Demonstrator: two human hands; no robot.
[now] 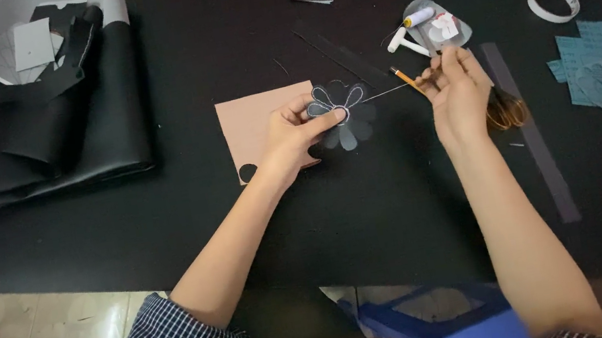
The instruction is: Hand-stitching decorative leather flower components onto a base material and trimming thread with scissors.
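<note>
A black flower shape (340,109) is held by the left hand (294,136) over the black bench (243,211). A thin thread (384,91) is pinched by the right hand (457,90). Pale floor tiles (28,337) are seen below the bench, and a pink card (257,123) lies under the left hand.

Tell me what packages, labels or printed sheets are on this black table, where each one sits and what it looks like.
Clear plastic packet: far side, beyond the right hand; rounded, transparent, holding white pieces and a thread spool.
Blue printed sheets: right edge; light blue, cut and stacked.
Grey and white sheets: far left corner, on rolled black material.
No screens or signs.
</note>
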